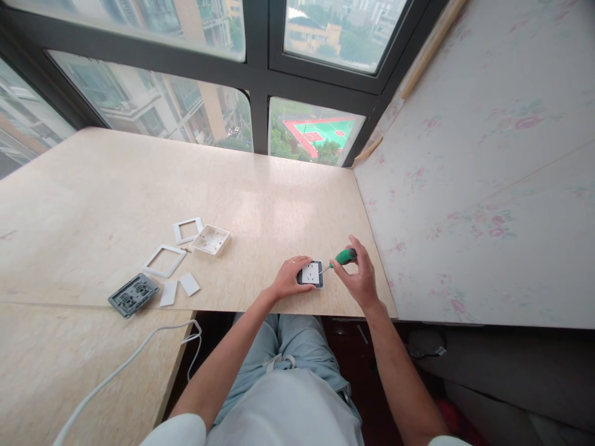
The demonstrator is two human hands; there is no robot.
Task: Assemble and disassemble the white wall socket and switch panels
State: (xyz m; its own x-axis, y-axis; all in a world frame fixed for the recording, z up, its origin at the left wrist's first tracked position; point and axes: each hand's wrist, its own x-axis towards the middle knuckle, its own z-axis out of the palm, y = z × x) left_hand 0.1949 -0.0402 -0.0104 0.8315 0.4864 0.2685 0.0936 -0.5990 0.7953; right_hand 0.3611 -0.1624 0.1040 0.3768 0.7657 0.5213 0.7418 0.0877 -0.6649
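A white wall socket (312, 273) lies near the front edge of the beige tabletop (260, 192). My left hand (289, 279) is closed around its left side and holds it down. My right hand (357, 275) is wrapped on a green-handled screwdriver (343, 257), whose tip points left and meets the socket's right edge.
To the left lie a white back box (211, 239), two white frames (164, 260) (188, 230), two small white rocker plates (179, 288) and a grey switch module (133, 295). A white cable (125, 365) crosses the lower left board. A papered wall (478, 179) rises on the right, windows behind.
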